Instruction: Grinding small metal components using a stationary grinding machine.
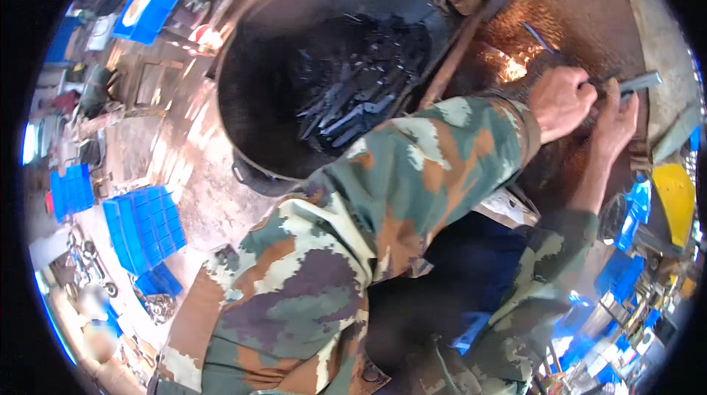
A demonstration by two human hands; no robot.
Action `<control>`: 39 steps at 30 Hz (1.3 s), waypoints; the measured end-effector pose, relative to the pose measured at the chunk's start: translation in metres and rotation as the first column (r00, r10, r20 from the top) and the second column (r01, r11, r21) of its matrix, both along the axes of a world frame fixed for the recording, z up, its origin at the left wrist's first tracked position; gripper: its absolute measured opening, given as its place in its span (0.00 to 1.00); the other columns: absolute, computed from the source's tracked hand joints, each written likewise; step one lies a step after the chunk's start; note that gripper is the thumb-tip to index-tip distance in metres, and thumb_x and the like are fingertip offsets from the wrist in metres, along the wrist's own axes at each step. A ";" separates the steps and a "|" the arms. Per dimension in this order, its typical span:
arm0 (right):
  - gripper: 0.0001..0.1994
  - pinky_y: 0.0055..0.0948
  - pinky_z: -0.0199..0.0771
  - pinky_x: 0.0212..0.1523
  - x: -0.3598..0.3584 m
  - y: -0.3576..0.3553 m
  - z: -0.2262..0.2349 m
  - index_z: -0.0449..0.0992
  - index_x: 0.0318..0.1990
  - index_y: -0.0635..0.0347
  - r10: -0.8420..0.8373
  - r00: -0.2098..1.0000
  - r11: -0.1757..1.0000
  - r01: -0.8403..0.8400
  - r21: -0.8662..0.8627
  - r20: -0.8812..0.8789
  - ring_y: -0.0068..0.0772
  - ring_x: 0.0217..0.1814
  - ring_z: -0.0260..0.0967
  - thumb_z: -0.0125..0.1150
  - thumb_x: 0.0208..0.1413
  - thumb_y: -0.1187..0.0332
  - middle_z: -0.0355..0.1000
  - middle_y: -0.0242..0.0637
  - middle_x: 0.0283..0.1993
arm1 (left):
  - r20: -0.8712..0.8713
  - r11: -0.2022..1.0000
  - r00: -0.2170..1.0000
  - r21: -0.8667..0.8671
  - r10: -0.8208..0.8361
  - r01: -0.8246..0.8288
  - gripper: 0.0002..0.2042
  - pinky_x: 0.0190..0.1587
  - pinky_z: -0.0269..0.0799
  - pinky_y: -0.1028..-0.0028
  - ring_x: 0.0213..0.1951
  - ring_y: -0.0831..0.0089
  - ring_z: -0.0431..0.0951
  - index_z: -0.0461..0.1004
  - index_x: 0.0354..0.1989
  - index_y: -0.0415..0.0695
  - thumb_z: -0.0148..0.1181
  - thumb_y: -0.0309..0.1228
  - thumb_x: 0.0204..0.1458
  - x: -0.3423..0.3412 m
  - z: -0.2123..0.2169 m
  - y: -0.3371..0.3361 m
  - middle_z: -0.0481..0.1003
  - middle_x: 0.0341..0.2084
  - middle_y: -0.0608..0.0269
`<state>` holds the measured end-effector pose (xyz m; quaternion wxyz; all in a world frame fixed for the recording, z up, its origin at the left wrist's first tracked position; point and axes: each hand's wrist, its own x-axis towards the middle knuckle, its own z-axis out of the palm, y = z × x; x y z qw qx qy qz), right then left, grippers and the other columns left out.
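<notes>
My left hand (563, 104), in a camouflage sleeve, is closed over the brown work surface (574, 19). Whatever its fingers hold is hidden. Close by on its right, my right hand (617, 121) has its fingers bent round a flat grey bar (641, 83), whose end sticks out to the right. A thin dark strip with a bluish shine (538, 37) points up and left, just beyond my left hand; I cannot tell whether it joins what that hand grips. Left of my hands, a large round black pan (254, 86) holds several dark metal strips (357, 115).
A wooden-handled tool like a hammer (464, 45) leans between the pan and the work surface. Bright orange specks (515, 64) glow beyond my left hand. Blue plastic crates (145, 229) stand on the floor at left. A yellow panel (674, 203) and clutter lie at right.
</notes>
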<state>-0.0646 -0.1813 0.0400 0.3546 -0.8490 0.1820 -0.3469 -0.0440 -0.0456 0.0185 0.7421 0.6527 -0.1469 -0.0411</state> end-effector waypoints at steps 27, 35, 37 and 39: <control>0.26 0.37 0.72 0.46 0.035 -0.071 -0.037 0.72 0.54 0.65 -0.015 0.990 0.987 -0.008 -0.158 -0.140 0.37 0.47 0.73 0.55 0.62 0.49 0.76 0.46 0.49 | 0.004 0.987 0.987 0.031 0.159 -0.159 0.11 0.44 0.72 0.52 0.38 0.41 0.77 0.77 0.29 0.36 0.54 0.32 0.48 -0.016 0.026 0.031 0.76 0.32 0.40; 0.18 0.18 0.76 0.30 -0.070 -0.006 -0.013 0.72 0.60 0.58 0.463 0.881 0.857 -0.417 0.302 -0.095 0.21 0.48 0.71 0.49 0.65 0.69 0.66 0.35 0.57 | 0.302 0.970 0.944 0.158 0.132 -0.187 0.12 0.42 0.74 0.55 0.35 0.45 0.78 0.80 0.26 0.40 0.57 0.36 0.42 0.002 0.022 0.060 0.77 0.28 0.43; 0.14 0.19 0.77 0.27 -0.114 0.035 0.020 0.76 0.52 0.63 0.407 0.910 0.887 -0.373 0.273 -0.076 0.21 0.42 0.72 0.58 0.60 0.70 0.71 0.34 0.49 | 0.231 0.969 0.971 0.223 0.053 -0.106 0.15 0.41 0.74 0.55 0.36 0.46 0.79 0.79 0.27 0.37 0.57 0.39 0.45 -0.005 0.024 0.048 0.77 0.28 0.43; 0.13 0.22 0.77 0.25 -0.132 0.059 0.034 0.77 0.47 0.62 0.324 0.897 0.912 -0.212 0.350 -0.302 0.23 0.40 0.73 0.64 0.56 0.70 0.74 0.35 0.48 | 0.332 0.922 0.942 0.379 -0.050 -0.085 0.19 0.41 0.74 0.58 0.34 0.50 0.80 0.80 0.28 0.37 0.53 0.43 0.48 0.002 0.020 0.051 0.78 0.28 0.44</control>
